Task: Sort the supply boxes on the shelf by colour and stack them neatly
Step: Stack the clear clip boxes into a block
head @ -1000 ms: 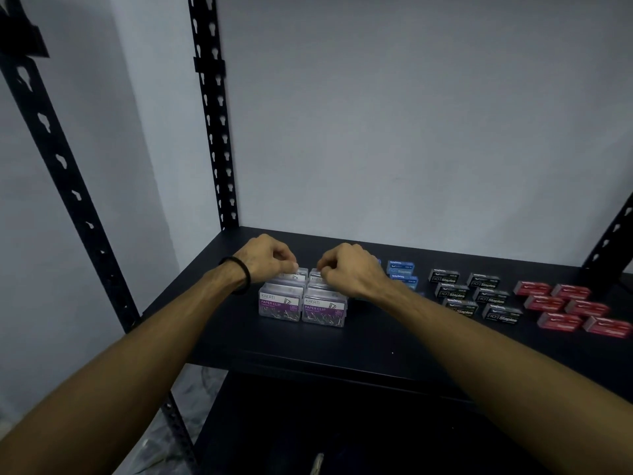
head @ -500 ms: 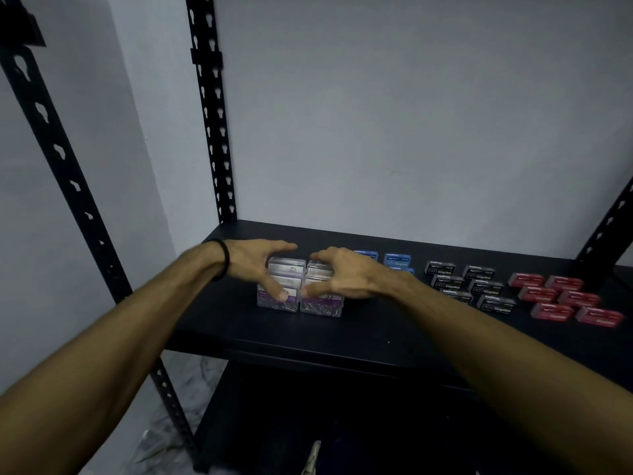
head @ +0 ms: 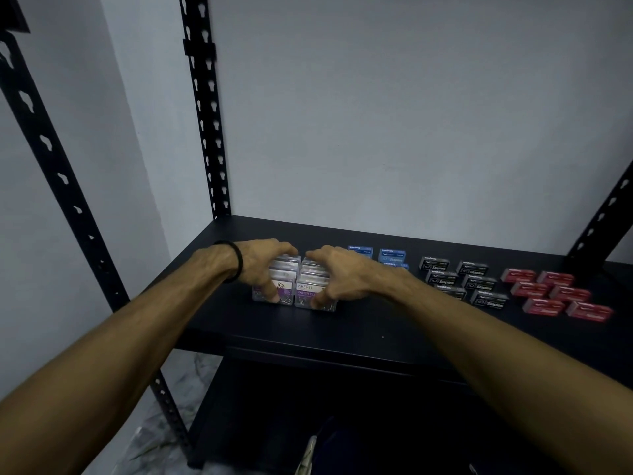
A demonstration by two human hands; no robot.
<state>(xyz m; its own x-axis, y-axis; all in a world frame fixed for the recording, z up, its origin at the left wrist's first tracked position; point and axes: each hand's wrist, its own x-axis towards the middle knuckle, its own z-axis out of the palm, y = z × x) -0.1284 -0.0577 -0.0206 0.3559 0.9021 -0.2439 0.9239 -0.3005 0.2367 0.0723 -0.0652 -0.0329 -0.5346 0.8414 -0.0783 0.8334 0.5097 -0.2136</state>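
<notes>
Two side-by-side rows of clear paper clip boxes with purple labels (head: 307, 293) stand on the black shelf (head: 359, 334), left of centre. My left hand (head: 265, 265) spans the left row, thumb at the front box and fingers over the back. My right hand (head: 337, 274) grips the right row the same way. Blue staple boxes (head: 392, 256) lie behind my right wrist, partly hidden. Black staple boxes (head: 478, 282) sit in two columns further right. Red boxes (head: 556, 293) are grouped at the far right.
Black perforated uprights (head: 205, 108) frame the shelf at the back left, front left and back right. A pale wall stands close behind. A lower shelf level shows dark below the front edge.
My hands went from closed fists pinching at the top of the clear boxes to spread fingers clamping each row front to back. The view shifted slightly.
</notes>
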